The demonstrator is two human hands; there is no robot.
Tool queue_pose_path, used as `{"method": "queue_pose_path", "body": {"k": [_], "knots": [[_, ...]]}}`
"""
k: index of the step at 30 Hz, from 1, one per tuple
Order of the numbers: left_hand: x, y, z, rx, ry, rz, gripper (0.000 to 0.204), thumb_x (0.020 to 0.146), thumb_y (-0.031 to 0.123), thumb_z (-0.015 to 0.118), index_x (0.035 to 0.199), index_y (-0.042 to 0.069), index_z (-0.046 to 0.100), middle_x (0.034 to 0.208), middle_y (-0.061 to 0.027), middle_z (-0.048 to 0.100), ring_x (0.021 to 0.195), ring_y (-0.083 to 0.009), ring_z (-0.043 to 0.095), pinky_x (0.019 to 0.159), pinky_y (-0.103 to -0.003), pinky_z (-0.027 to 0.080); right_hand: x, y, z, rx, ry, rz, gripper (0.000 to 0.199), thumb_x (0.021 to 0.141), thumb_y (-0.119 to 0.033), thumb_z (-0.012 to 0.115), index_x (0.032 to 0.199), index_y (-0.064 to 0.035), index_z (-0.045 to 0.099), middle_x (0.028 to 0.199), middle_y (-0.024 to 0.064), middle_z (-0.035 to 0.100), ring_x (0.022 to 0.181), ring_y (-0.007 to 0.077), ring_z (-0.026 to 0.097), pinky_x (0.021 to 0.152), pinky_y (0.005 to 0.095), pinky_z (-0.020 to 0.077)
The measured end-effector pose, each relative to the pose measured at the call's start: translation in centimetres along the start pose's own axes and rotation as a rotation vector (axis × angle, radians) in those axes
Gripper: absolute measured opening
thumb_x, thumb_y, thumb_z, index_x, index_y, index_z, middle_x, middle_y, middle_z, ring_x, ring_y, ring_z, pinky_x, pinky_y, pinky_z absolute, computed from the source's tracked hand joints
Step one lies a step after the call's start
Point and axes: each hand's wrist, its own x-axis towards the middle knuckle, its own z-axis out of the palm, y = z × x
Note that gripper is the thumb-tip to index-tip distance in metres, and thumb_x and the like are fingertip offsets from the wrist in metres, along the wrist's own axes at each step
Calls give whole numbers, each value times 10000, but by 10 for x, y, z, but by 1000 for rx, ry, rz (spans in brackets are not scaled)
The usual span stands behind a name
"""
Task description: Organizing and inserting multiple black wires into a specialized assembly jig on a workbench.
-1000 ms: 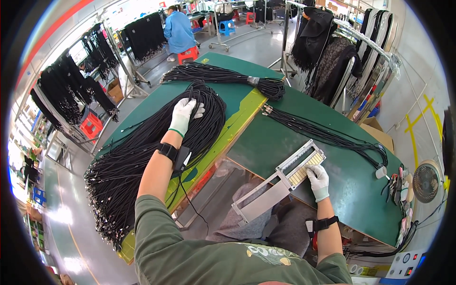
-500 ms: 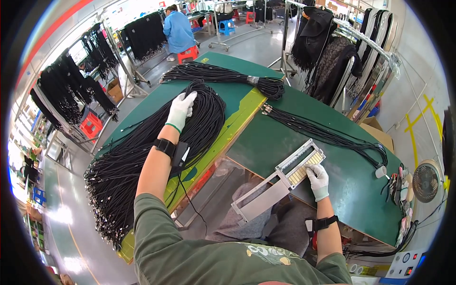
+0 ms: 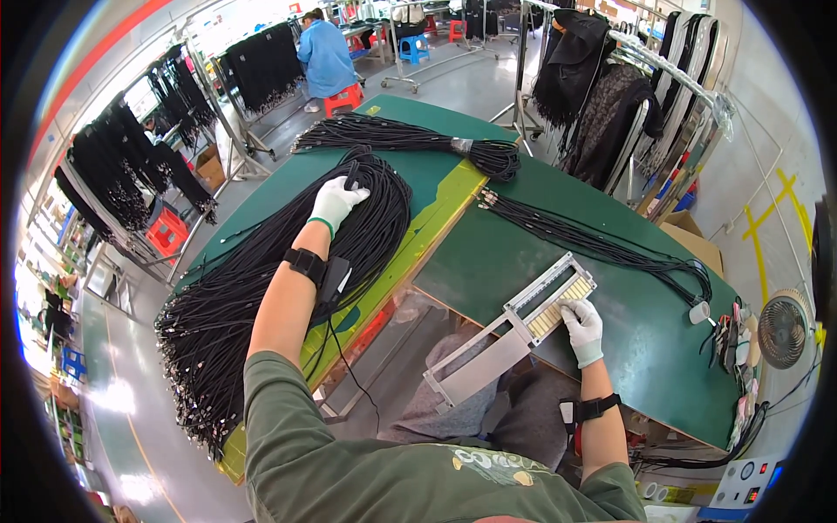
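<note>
My left hand (image 3: 338, 204), in a white glove, is on top of a large looped pile of black cables (image 3: 375, 209). Its fingers are closed on a dark cable loop (image 3: 351, 177) that sticks up between them. At the near edge of the green table, my right hand (image 3: 583, 332), gloved too, has its thumb and fingers bent against the side of a metal frame (image 3: 482, 368). Pale yellow strips (image 3: 549, 315) fill one part of that frame. The fingertips partly hide the strips; the frame's lower end reaches past the table edge over my lap.
Another cable bundle (image 3: 392, 132) crosses the far side, and a thinner one (image 3: 593, 234) lies on the right of the table (image 3: 471, 261). A small white cylinder (image 3: 698, 313) stands near the right edge, by a fan (image 3: 782, 331). Hanging racks and a seated person (image 3: 326, 59) are beyond.
My left hand has shifted slightly down and to the right on the pile, and a dark cable loop now shows between its fingers. The right hand and frame have hardly moved.
</note>
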Motion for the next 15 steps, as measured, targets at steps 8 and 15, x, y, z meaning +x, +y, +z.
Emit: {"method": "queue_pose_path", "body": {"k": [8, 15], "knots": [[5, -6, -32, -520, 159, -77, 289, 909, 318, 691, 962, 36, 653, 708, -6, 565, 633, -139, 547, 599, -284, 423, 2, 6, 1, -11, 1, -56, 147, 906, -51, 634, 1009, 22, 710, 940, 68, 653, 890, 162, 617, 806, 270, 480], [-52, 12, -146, -1071, -131, 131, 191, 1018, 287, 545, 954, 117, 604, 669, 66, 488, 518, -47, 434, 464, -182, 316, 12, 20, -10, 457, 138, 187, 249, 974, -149, 623, 1147, 26, 663, 1014, 70, 693, 877, 157, 636, 816, 270, 505]]}}
